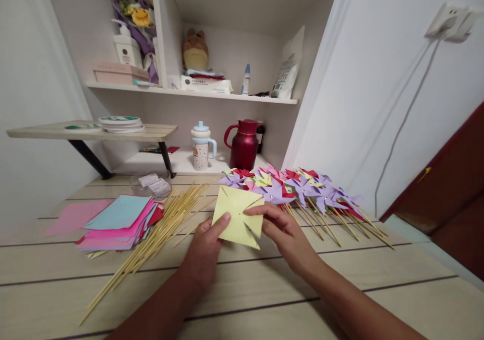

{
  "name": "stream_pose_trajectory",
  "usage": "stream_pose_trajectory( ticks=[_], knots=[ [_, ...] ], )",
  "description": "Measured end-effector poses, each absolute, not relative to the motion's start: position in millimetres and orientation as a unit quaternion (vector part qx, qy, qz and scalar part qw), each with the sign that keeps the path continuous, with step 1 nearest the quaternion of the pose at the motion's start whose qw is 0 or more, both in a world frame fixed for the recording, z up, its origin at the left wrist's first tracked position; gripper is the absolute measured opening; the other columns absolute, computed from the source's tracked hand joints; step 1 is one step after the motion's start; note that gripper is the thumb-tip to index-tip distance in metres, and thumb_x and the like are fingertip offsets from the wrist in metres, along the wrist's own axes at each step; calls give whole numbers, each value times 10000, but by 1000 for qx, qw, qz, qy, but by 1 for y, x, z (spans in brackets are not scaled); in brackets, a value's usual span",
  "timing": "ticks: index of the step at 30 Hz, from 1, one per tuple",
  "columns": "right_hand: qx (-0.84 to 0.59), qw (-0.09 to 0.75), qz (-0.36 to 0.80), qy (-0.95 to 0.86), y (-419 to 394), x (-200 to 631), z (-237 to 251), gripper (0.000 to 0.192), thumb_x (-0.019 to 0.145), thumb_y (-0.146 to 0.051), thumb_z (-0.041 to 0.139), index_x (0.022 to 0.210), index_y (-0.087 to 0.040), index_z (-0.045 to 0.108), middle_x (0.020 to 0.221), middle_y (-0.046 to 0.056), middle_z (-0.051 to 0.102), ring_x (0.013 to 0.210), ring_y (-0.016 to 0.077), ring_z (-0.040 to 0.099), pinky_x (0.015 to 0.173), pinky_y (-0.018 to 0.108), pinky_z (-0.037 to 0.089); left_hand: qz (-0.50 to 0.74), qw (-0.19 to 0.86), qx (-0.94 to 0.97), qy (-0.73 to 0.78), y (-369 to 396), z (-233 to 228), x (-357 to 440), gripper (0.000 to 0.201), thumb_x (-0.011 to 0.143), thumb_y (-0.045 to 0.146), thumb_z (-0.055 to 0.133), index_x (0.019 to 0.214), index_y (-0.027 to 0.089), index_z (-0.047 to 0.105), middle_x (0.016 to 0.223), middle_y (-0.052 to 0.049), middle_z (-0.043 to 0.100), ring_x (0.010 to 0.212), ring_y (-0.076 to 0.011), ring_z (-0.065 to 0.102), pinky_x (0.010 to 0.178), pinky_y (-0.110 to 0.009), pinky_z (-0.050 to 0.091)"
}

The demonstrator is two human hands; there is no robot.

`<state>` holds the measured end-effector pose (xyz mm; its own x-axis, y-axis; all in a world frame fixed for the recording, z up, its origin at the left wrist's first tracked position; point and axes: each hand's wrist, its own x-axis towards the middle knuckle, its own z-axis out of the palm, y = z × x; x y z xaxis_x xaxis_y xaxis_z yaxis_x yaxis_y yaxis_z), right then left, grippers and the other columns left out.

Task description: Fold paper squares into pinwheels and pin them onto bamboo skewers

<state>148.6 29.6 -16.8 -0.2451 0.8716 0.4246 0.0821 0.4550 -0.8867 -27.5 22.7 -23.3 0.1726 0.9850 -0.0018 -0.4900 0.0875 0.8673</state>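
Observation:
A pale yellow paper square (236, 214), cut in from its corners, is held up over the wooden table (264, 289). My left hand (204, 252) pinches its lower left edge with the thumb on top. My right hand (283, 231) grips the right side, fingers across one cut flap. A pile of bamboo sticks (159, 231) lies just left of my left hand. A row of finished paper pinwheels on sticks (298, 189), purple, red, pink and yellow, lies behind and right of my right hand.
A stack of coloured paper sheets (119, 219) sits at the left. At the back stand a red jug (245, 143), a lidded cup (201, 148) and a small side shelf with plates (121, 124). A white wall with a hanging cord (401, 128) closes the right side.

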Motion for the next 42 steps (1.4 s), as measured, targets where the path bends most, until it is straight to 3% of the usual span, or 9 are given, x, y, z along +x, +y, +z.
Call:
stream_pose_trajectory(
  ticks=[6, 10, 15, 23, 27, 31, 36, 38, 42],
  knots=[
    [-359, 511, 406, -667, 28, 150, -19, 318, 905, -476, 554, 1055, -244, 710, 933, 45, 683, 862, 199, 612, 771, 315, 483, 528, 677, 424, 288, 23, -27, -29, 387, 847, 408, 622, 1050, 99, 739, 993, -123, 758, 898, -248, 684, 864, -324, 474],
    [-393, 522, 410, -636, 31, 152, -20, 470, 950, -540, 401, 1000, -209, 731, 930, 75, 704, 852, 219, 612, 753, 337, 474, 477, 708, 431, 293, 21, -30, -32, 372, 865, 417, 593, 1056, 135, 743, 1027, -112, 755, 952, -262, 673, 858, -330, 487],
    [-412, 518, 398, -635, 39, 152, -23, 268, 793, -348, 706, 1036, -234, 699, 929, 38, 685, 801, 196, 591, 693, 301, 458, 488, 732, 403, 253, 23, -41, -28, 407, 906, 429, 531, 1199, 184, 670, 1272, -86, 657, 1186, -280, 569, 971, -398, 453],
    [-416, 505, 273, -705, 44, 162, -17, 187, 874, -240, 574, 989, -241, 722, 970, 31, 716, 843, 187, 606, 749, 302, 451, 468, 747, 405, 243, 27, -39, -27, 517, 921, 491, 470, 1347, 207, 542, 1383, -123, 566, 1255, -321, 508, 984, -468, 402],
    [-389, 520, 292, -702, 47, 169, -14, 187, 892, -255, 574, 1005, -261, 722, 1024, 32, 711, 906, 190, 613, 790, 308, 452, 478, 753, 384, 241, 29, -32, -27, 544, 929, 529, 418, 1374, 230, 508, 1416, -101, 539, 1333, -314, 424, 1014, -476, 368],
    [-349, 539, 356, -679, 46, 169, -13, 278, 892, -276, 595, 1166, -281, 641, 1085, 48, 670, 966, 198, 600, 791, 314, 462, 480, 762, 374, 220, 26, -27, -25, 525, 938, 495, 422, 1385, 226, 494, 1419, -90, 538, 1341, -305, 422, 1058, -486, 332],
    [-345, 532, 374, -677, 40, 163, -11, 409, 877, -269, 607, 1281, -259, 545, 721, -30, 520, 629, 128, 467, 557, 248, 369, 458, 792, 381, 133, 21, -28, -23, 478, 958, 384, 426, 1357, 142, 530, 1335, -126, 609, 1294, -281, 491, 1116, -427, 293],
    [-353, 518, 379, -681, 39, 162, -11, 408, 875, -262, 603, 1278, -250, 540, 677, -51, 459, 587, 117, 412, 527, 241, 326, 448, 800, 376, 137, 21, -30, -23, 481, 961, 386, 418, 1359, 139, 528, 1303, -129, 633, 1267, -280, 521, 1113, -425, 302],
    [-362, 496, 393, -684, 39, 161, -13, 421, 875, -270, 595, 1291, -244, 530, 717, -36, 516, 602, 119, 438, 535, 243, 340, 429, 794, 389, 183, 21, -34, -25, 460, 937, 334, 496, 1350, 135, 535, 1287, -149, 640, 1222, -301, 560, 1080, -441, 349]
  ],
)
